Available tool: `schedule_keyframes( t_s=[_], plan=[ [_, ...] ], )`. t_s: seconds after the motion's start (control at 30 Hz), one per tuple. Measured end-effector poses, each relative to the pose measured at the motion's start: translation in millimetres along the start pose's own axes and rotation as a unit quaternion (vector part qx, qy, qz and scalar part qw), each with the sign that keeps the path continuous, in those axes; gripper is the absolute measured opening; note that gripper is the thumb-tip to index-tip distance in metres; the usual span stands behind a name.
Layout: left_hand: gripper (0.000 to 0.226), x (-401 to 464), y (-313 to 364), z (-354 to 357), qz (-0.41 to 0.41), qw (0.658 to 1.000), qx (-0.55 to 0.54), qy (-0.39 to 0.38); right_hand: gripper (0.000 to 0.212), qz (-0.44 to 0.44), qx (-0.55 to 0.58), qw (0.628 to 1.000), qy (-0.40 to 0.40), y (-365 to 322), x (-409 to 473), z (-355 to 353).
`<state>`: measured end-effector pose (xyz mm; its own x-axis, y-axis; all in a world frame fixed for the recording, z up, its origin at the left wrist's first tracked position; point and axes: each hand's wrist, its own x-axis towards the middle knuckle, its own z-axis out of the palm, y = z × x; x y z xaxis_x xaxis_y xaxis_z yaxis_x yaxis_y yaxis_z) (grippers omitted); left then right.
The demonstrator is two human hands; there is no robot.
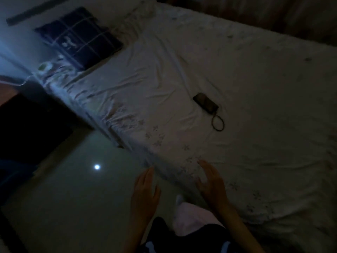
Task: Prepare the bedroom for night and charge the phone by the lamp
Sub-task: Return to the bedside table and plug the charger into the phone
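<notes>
The room is already dark, so judge the night preparation largely done; the phone (205, 102) lies on the bed (255, 79), a short looped cable (218, 123) at its end, well apart from the pale charger lead (27, 80) beside the dark pillow (80, 37). Your left hand (145, 190) and right hand (211, 183) hover at the bed's near edge, each grip relaxed, fingers extended, holding nothing. No lamp can be identified, charging remains outstanding, and no brand or writing is legible.

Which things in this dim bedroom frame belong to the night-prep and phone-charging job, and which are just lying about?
Part of the job:
- phone on the bed sheet, a short looped cord at its end
- white cable near the bed's head
- left hand and right hand, both open, holding nothing

Just lying about:
- dark checked pillow
- bright reflection on the floor
</notes>
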<state>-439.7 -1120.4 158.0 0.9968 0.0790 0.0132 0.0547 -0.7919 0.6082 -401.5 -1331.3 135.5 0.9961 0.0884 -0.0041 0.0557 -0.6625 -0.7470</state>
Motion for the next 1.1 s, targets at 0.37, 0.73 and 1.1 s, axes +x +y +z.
schedule_keyframes(
  t_s=[0.37,0.73,1.1],
  plan=[
    [0.051,200.8,17.9,29.8,0.120,0.988,-0.026,-0.091,0.051,0.129,0.003,0.988,0.090,15.7,149.6,-2.5],
    [0.057,390.6,10.0,122.2,0.188,0.951,0.008,-0.246,0.061,0.233,0.006,0.968,0.087,82.3,321.1,0.8],
    [0.064,489.5,-33.2,277.9,0.226,0.921,0.120,-0.294,0.077,0.272,-0.115,0.955,0.031,214.7,432.5,52.5]
  ],
)
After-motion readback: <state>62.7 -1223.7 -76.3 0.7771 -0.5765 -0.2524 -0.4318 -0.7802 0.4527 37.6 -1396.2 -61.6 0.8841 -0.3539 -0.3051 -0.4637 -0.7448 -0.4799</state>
